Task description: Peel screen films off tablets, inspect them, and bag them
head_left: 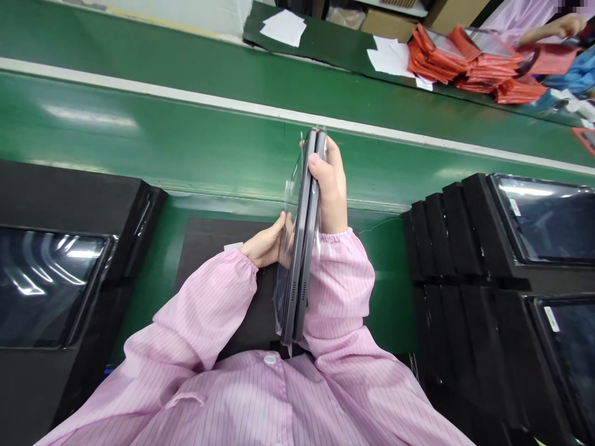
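Two dark tablets (302,241) stand on edge face to face in front of my chest, with clear plastic film sticking out round their edges. My right hand (331,186) is closed on both near their far end, its thumb across the narrow sides. At the left face, my left hand (266,241) grips the tablets with its thumb against the film; its other fingers are partly hidden. Beneath them lies a black foam sheet (199,248) on the green bench, with a small white label (233,246) on it.
Black foam trays are stacked on my right, with film-covered tablets (548,217) in the top ones. Another black tray (69,192) at left holds a tablet (46,288). Across the green conveyor (186,124) are red pouches (488,65), papers (283,28) and a co-worker's hand (569,26).
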